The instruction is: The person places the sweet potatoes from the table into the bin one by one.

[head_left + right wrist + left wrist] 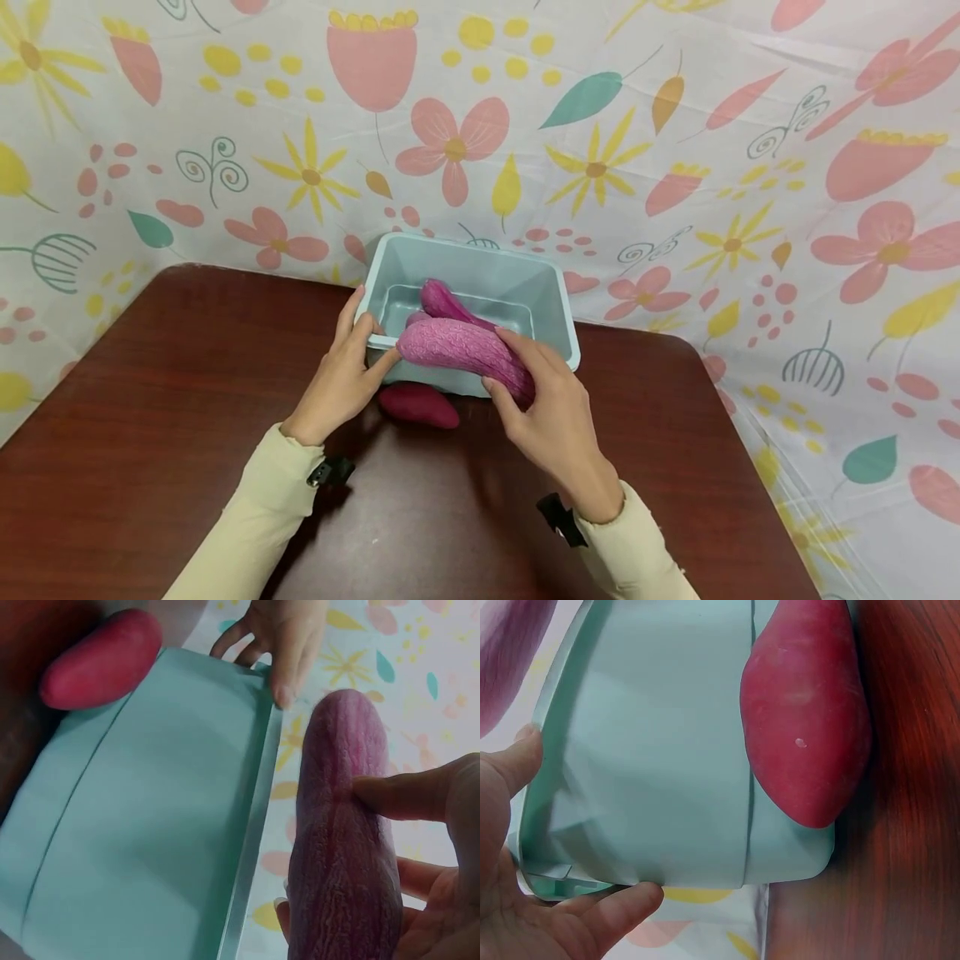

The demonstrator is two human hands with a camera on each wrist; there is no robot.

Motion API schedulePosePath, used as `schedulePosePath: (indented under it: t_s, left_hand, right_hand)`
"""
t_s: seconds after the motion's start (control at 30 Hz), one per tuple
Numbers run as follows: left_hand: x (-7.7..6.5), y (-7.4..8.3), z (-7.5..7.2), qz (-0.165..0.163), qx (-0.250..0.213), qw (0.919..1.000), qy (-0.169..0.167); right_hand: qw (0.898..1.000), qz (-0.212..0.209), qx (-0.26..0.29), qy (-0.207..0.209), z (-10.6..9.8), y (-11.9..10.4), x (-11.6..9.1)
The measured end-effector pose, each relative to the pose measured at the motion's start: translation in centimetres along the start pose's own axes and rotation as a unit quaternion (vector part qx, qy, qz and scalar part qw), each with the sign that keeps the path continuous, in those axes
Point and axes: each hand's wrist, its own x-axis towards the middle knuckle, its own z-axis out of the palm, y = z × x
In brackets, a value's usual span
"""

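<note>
My right hand (553,408) grips a long, wrinkled purple eggplant (457,343) by its right part, thumb on the near side and fingers over the far side. The eggplant lies across the front rim of a light blue-green plastic bin (525,279) in the head view. My left hand (341,375) holds the bin's left front corner, thumb at the front rim and fingers along the left side. Inside the bin lies a darker purple eggplant (450,302), with a paler purple rounded end (417,317) beside it, mostly hidden. A dark red sweet potato (806,712) rests against the bin's front.
The bin stands at the back of a dark brown wooden table (187,400). Close behind it hangs a white cloth (675,100) printed with flowers and leaves. Black straps (561,518) sit at both wrists.
</note>
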Motion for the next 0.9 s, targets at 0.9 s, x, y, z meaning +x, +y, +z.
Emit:
schedulePosePath:
  t_s: [0.9]
  left_hand:
    - [-0.2,-0.1,0.2,0.013,-0.014,0.9998,0.007]
  right_hand:
    - [0.998,0.039,-0.031,-0.034,3.6,0.5,6.3]
